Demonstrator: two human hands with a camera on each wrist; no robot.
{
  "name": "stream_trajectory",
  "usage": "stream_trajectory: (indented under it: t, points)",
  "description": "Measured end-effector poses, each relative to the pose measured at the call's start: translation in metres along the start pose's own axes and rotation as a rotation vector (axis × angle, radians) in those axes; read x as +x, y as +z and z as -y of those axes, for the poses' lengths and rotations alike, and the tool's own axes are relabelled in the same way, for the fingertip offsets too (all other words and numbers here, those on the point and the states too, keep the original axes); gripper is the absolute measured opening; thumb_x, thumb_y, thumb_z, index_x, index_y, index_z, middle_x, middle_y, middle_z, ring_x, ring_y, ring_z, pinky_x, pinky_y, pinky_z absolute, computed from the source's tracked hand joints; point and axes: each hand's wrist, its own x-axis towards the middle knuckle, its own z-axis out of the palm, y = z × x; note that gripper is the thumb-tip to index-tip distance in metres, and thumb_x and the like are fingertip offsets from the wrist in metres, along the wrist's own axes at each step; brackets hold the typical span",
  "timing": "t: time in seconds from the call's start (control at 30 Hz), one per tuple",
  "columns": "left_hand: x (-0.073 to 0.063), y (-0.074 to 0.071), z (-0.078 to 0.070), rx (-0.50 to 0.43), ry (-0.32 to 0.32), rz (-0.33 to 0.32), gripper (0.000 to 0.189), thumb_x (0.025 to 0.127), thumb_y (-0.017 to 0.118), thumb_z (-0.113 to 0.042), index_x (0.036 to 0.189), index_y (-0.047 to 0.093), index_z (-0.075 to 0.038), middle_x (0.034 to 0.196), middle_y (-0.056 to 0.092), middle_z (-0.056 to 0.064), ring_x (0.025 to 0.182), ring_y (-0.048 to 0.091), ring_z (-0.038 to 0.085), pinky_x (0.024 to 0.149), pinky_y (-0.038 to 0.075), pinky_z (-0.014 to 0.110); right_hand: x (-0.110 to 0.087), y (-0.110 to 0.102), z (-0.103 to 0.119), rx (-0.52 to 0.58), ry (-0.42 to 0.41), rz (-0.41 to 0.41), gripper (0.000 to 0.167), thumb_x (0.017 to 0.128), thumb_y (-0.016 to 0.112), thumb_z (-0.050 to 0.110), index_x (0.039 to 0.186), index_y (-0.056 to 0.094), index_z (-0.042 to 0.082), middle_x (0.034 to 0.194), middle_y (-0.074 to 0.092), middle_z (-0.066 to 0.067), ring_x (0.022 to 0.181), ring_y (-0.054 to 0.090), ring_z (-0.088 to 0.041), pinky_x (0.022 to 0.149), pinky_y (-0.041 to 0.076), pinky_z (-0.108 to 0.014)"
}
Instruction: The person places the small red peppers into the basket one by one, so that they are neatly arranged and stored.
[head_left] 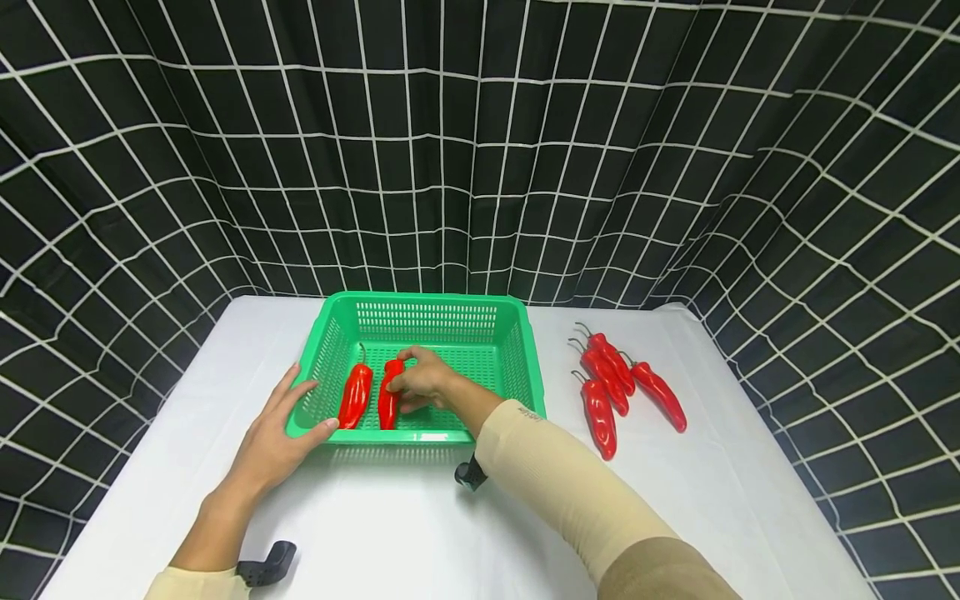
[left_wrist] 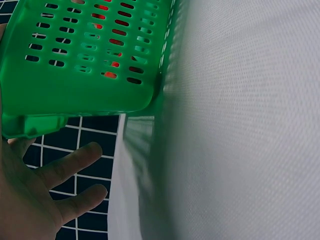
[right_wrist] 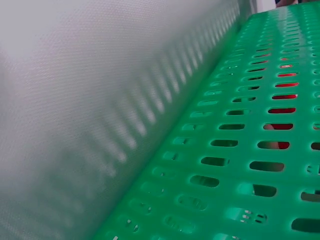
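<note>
Inside the green plastic basket (head_left: 435, 435), my right hand (head_left: 422, 382) pinches a red pepper (head_left: 387, 400) between thumb and fingers. Another red pepper (head_left: 356, 396) lies to its left, its stem toward the back. At the basket's front left corner my left hand (head_left: 270, 437) touches the rim, thumb on the front edge. Its fingers are spread along the left side. In the left wrist view, two straight fingers of the left hand (left_wrist: 55, 190) stand clear below the basket (left_wrist: 75, 92). Through the slots of the basket (right_wrist: 235, 135) in the right wrist view, red shows, but the right hand is mostly hidden.
Several red peppers (head_left: 600, 417) lie on the white tabletop (head_left: 720, 517) right of the basket, stems mostly toward the back. Black cloth with a white grid (head_left: 420, 167) stands behind and along both sides of the table.
</note>
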Motion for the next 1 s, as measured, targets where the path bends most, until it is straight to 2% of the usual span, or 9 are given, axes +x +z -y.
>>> stream_trajectory:
  t: [0.17, 0.57, 0.8, 1.0]
  points:
    - [0.0, 0.0, -0.001, 0.013, -0.006, 0.0, 0.068, 0.086, 0.068, -0.047, 0.14, 0.047, -0.011, 0.159, 0.017, 0.003, 0.134, 0.03, 0.045, 0.091, 0.031, 0.072, -0.001, -0.002, -0.001, 0.008, 0.012, 0.055, 0.061, 0.087, 0.066, -0.004, 0.14, 0.038, 0.006, 0.099, 0.061, -0.021, 0.093, 0.064, -0.041, 0.077, 0.054, -0.052]
    - [0.0, 0.001, -0.001, 0.021, -0.006, 0.002, 0.069, 0.086, 0.068, -0.048, 0.141, 0.047, -0.012, 0.159, 0.018, 0.005, 0.134, 0.03, 0.045, 0.09, 0.031, 0.073, -0.005, -0.003, 0.0, 0.023, 0.01, 0.074, 0.055, 0.089, 0.065, -0.001, 0.139, 0.04, 0.005, 0.106, 0.06, -0.023, 0.098, 0.062, -0.044, 0.079, 0.052, -0.054]
    - [0.0, 0.003, 0.001, 0.023, -0.012, 0.006, 0.067, 0.086, 0.067, -0.047, 0.14, 0.048, -0.012, 0.159, 0.017, 0.003, 0.134, 0.03, 0.044, 0.091, 0.03, 0.072, -0.013, -0.012, 0.006, 0.094, -0.01, 0.118, 0.059, 0.088, 0.066, 0.001, 0.14, 0.039, 0.005, 0.11, 0.057, -0.021, 0.107, 0.058, -0.047, 0.081, 0.051, -0.055]
    - [0.0, 0.001, 0.0, 0.028, -0.01, 0.001, 0.067, 0.086, 0.067, -0.047, 0.14, 0.048, -0.012, 0.159, 0.017, 0.003, 0.134, 0.03, 0.044, 0.091, 0.031, 0.073, -0.028, -0.027, 0.019, 0.158, -0.049, 0.137, 0.051, 0.089, 0.064, 0.001, 0.135, 0.045, 0.009, 0.121, 0.056, -0.023, 0.112, 0.055, -0.048, 0.083, 0.05, -0.056]
